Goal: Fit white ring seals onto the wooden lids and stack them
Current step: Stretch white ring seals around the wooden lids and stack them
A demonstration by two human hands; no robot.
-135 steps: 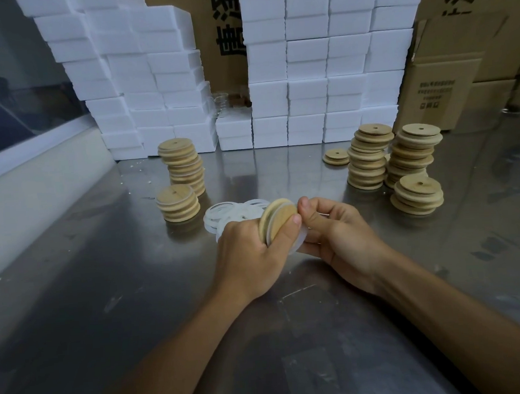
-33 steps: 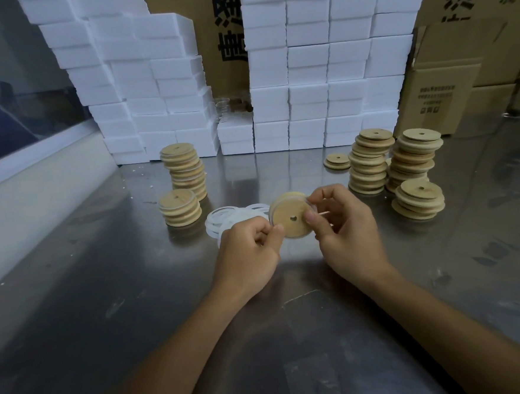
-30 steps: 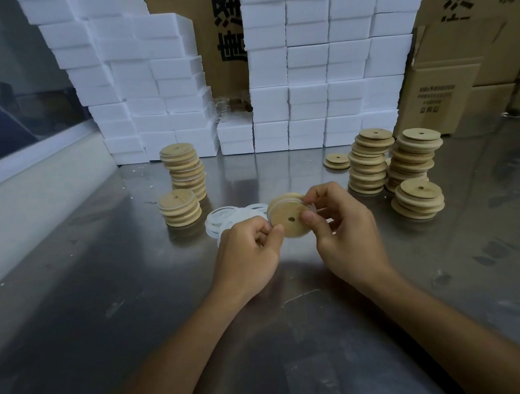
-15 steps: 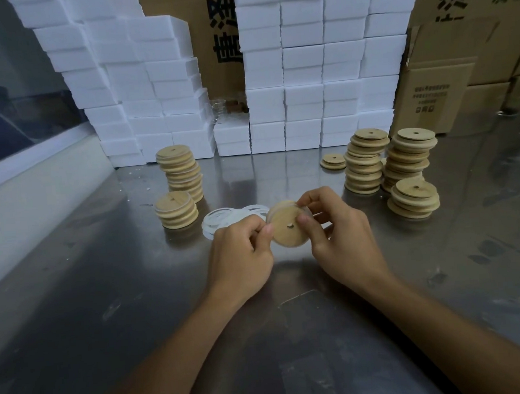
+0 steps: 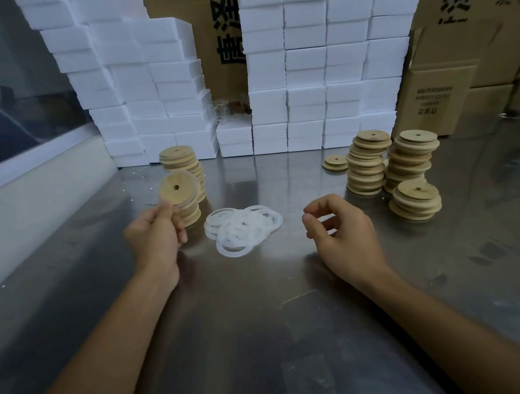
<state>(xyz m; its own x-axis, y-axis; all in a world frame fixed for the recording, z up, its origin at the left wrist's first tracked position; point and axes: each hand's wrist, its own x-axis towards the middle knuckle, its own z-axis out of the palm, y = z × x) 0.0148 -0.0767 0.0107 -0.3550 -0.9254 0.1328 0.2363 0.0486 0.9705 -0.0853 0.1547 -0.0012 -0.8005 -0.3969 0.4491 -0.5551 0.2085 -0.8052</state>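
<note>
My left hand (image 5: 156, 235) pinches a round wooden lid (image 5: 177, 188) with a white ring seal round its edge, held up on edge in front of the short left stack (image 5: 190, 212). A taller left stack (image 5: 179, 159) of lids stands behind it. Loose white ring seals (image 5: 241, 225) lie in a pile between my hands. My right hand (image 5: 339, 232) hovers above the table right of the rings, fingers loosely curled, holding nothing. Three stacks of wooden lids stand at the right: (image 5: 368, 163), (image 5: 413, 158) and a shorter one (image 5: 416, 199).
A single lid (image 5: 335, 162) lies flat behind the right stacks. White foam boxes (image 5: 311, 70) are piled along the back of the steel table (image 5: 261, 319), with cardboard cartons (image 5: 448, 91) at the right. A white ledge (image 5: 31, 194) borders the left side.
My right hand let go of the lid and drew back to the right. My left hand carried the lid, ring fitted, leftward to the short left stack.
</note>
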